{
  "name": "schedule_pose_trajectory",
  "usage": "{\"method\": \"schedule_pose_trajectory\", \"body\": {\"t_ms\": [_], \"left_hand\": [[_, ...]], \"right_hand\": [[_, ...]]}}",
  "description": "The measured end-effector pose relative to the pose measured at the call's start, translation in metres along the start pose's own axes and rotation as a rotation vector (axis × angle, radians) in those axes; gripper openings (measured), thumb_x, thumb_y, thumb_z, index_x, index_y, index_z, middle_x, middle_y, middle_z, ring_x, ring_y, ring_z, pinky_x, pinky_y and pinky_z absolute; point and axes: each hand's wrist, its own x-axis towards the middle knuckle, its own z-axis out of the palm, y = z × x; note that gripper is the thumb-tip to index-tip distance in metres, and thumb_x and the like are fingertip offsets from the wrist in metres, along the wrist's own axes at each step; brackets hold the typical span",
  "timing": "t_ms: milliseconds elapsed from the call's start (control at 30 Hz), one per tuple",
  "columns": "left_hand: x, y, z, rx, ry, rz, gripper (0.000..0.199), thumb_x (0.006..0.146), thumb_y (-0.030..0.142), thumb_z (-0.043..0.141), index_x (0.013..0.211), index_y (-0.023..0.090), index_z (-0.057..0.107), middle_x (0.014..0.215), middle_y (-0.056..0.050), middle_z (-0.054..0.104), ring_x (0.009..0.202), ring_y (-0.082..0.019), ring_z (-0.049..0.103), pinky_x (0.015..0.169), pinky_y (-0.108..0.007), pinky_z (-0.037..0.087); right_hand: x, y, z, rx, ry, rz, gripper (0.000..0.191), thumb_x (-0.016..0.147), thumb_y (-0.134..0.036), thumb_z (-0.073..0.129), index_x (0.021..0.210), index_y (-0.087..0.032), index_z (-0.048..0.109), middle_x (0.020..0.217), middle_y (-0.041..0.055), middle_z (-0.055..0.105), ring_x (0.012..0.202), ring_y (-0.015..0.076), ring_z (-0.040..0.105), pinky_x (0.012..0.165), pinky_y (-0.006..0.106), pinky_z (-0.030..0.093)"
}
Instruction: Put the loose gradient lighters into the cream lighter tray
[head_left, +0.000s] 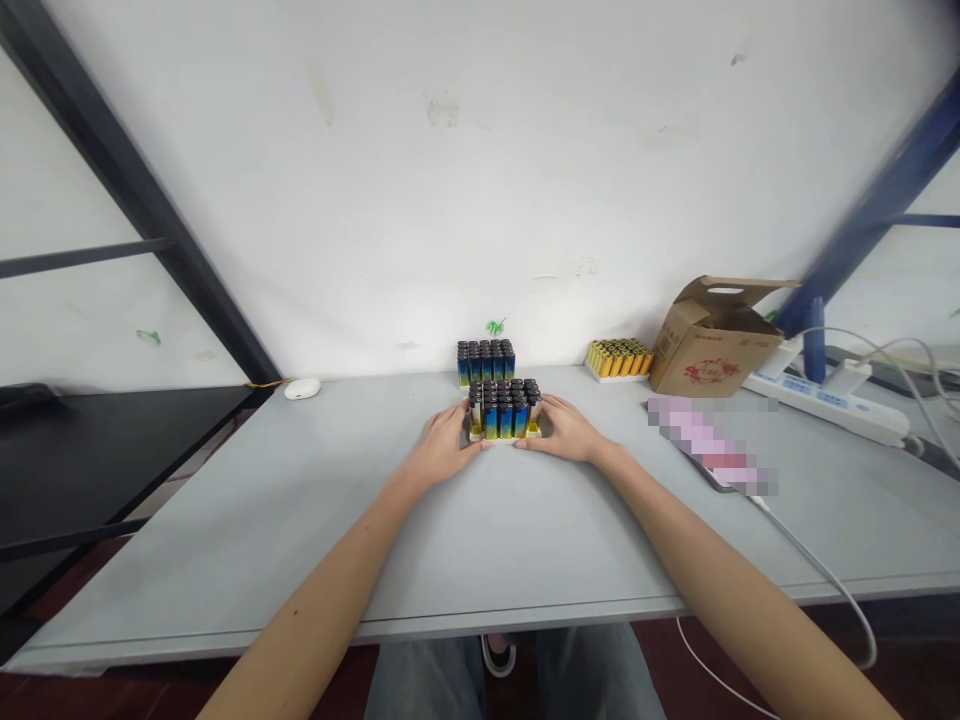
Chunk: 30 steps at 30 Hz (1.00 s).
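A white tray of lighters (506, 418) stands upright on the grey table in front of me. Its lighters have black tops, with blue-to-yellow bodies in the middle of the front row and paler ones at the ends. From the left side my left hand (448, 445) grips the tray, thumb at the front lower edge. My right hand (566, 430) holds the opposite side in the same way. Some of the fingers are hidden behind the tray. Just behind it, near the wall, sits a second block of blue lighters (486, 362).
Against the wall at right is a tray of yellow cylinders (619, 358), beside an open cardboard box (716, 350). A phone (705, 445), its screen blurred, lies with a white cable. Further right is a power strip (832, 400). A white rounded case (302, 388) rests back left.
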Motion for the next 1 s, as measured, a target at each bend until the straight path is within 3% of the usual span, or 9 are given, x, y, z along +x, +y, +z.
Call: {"method": "schedule_pose_trajectory", "body": {"t_ms": [300, 533, 700, 767, 867, 1000], "left_hand": [[-0.001, 0.004, -0.001, 0.030, 0.031, -0.044, 0.048, 0.082, 0.045, 0.061, 0.125, 0.023, 0.051, 0.124, -0.007, 0.062, 0.119, -0.029, 0.055, 0.102, -0.042, 0.041], [0.001, 0.013, 0.004, 0.113, 0.116, -0.170, 0.040, 0.084, 0.042, 0.058, 0.119, 0.022, 0.055, 0.115, -0.008, 0.066, 0.110, -0.028, 0.060, 0.096, -0.042, 0.044], [0.001, 0.007, 0.005, 0.241, 0.223, -0.200, 0.048, 0.079, 0.050, 0.063, 0.116, 0.020, 0.058, 0.120, -0.013, 0.062, 0.130, -0.034, 0.044, 0.112, -0.048, 0.028], [0.000, 0.007, 0.003, 0.236, 0.241, -0.215, 0.045, 0.079, 0.047, 0.062, 0.116, 0.021, 0.058, 0.119, -0.012, 0.061, 0.131, -0.034, 0.041, 0.111, -0.048, 0.030], [0.000, 0.012, -0.002, 0.112, 0.231, -0.180, 0.050, 0.083, 0.042, 0.058, 0.128, 0.022, 0.049, 0.125, -0.011, 0.056, 0.127, -0.030, 0.044, 0.108, -0.044, 0.035], [-0.002, 0.022, -0.007, -0.058, 0.217, -0.088, 0.074, 0.083, 0.047, 0.060, 0.144, 0.024, 0.026, 0.142, -0.011, 0.041, 0.133, -0.028, 0.040, 0.108, -0.043, 0.036]], "right_hand": [[0.000, 0.002, 0.001, 0.003, 0.005, -0.017, 0.052, 0.067, -0.069, 0.067, 0.086, -0.022, 0.055, 0.095, 0.0081, 0.064, 0.098, 0.0283, 0.059, 0.087, 0.042, 0.048], [0.003, 0.004, 0.004, 0.015, 0.044, 0.051, 0.058, 0.066, -0.068, 0.068, 0.096, -0.019, 0.058, 0.100, 0.0095, 0.065, 0.096, 0.0283, 0.061, 0.086, 0.041, 0.048], [0.003, 0.001, 0.003, 0.018, 0.060, 0.085, 0.058, 0.065, -0.065, 0.070, 0.098, -0.019, 0.061, 0.100, 0.0088, 0.067, 0.096, 0.0280, 0.062, 0.085, 0.040, 0.049], [0.003, -0.002, 0.002, 0.021, 0.061, 0.112, 0.056, 0.065, -0.065, 0.071, 0.097, -0.020, 0.062, 0.099, 0.0083, 0.068, 0.096, 0.0279, 0.063, 0.084, 0.039, 0.050], [0.002, -0.005, 0.001, 0.006, 0.075, 0.139, 0.055, 0.065, -0.064, 0.071, 0.101, -0.022, 0.064, 0.102, 0.0080, 0.069, 0.098, 0.0292, 0.064, 0.080, 0.038, 0.050], [0.000, -0.008, 0.001, -0.046, 0.120, 0.183, 0.060, 0.065, -0.063, 0.071, 0.109, -0.022, 0.063, 0.106, 0.0085, 0.068, 0.095, 0.0279, 0.065, 0.077, 0.036, 0.051]]}}
